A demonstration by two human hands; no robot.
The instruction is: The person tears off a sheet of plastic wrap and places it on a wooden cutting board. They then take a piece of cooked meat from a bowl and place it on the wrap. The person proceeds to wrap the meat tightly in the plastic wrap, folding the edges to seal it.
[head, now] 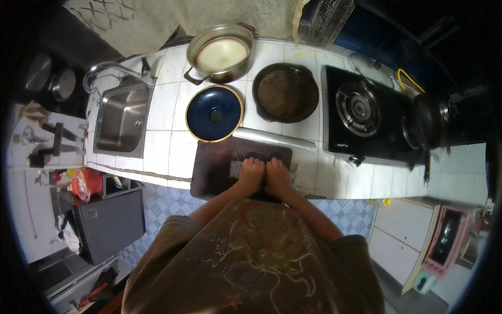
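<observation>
A dark cutting board (211, 168) lies at the counter's front edge, before my body. My left hand (251, 172) and my right hand (277, 174) are side by side over it, fingers curled and knuckles facing away from me. Both grip clear plastic film (235, 168), which shows beside the left hand and in wrinkles beyond the fingers. What lies under my palms is hidden. Along the board's far side rests a long roll of clear plastic wrap (274, 139), slanting down to the right. A blue lid (215, 114) with a gold rim touches the board's far left part.
A steel pot (221, 53) and a dark shallow pan (285, 93) stand farther back. To the right is a black gas stove (386, 121), with a wok (423, 121) on its right side. The steel sink (121, 117) and its faucet (117, 68) are on the left.
</observation>
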